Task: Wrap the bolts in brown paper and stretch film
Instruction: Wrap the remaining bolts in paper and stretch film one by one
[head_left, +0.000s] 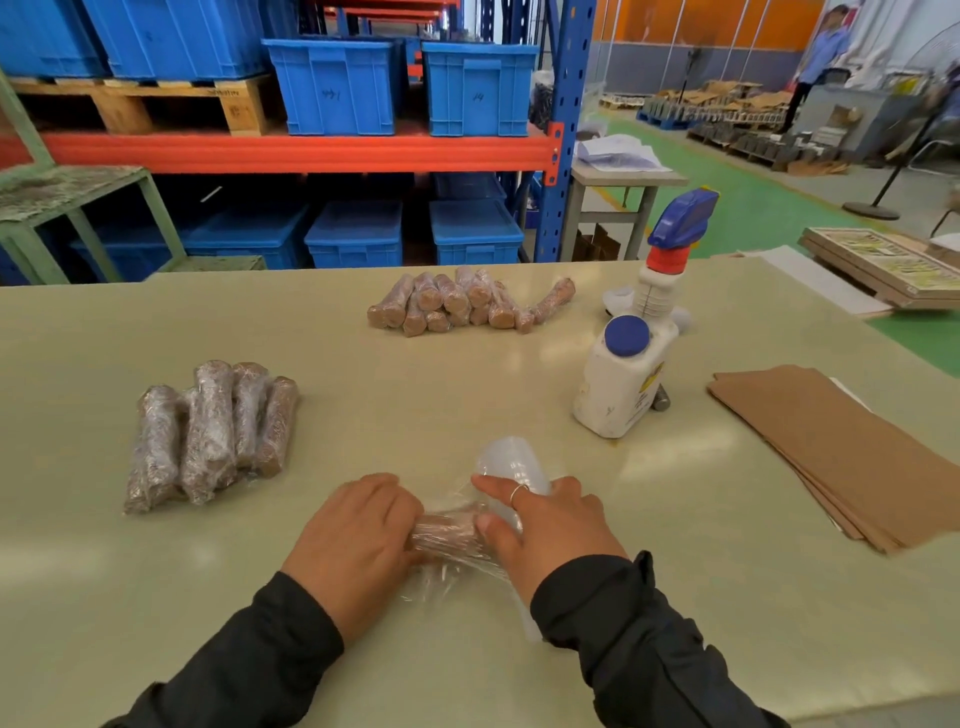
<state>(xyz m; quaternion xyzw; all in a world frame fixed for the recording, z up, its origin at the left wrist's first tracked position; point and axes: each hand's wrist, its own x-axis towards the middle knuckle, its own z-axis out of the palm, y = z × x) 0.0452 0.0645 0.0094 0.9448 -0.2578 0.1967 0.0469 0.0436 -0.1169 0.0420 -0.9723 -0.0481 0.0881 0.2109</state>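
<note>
On the pale green table (467, 395), near its front edge, a short brown-paper-wrapped bolt bundle (447, 535) lay between the two hands, partly sheathed in clear film. The left hand (358, 540) was curled over its left end, fingers bent round it in a hold. The right hand (550, 525) rested on the right end and on the translucent roll of stretch film (511, 467) just behind, thumb against the bundle and forefinger extended; whether its other fingers gripped the roll could not be told.

The bundle looked heavy for its bulk and stiff along its length, so it would likely roll rather than bend, and was best held at the ends. The film appeared thin, clingy and easily torn or bunched, needing steady tension.

A pile of film-wrapped finished bundles (213, 431) lay to the left, a heap of paper-only rolls (467, 306) farther back, and a stack of brown paper sheets (841, 452) to the right.
</note>
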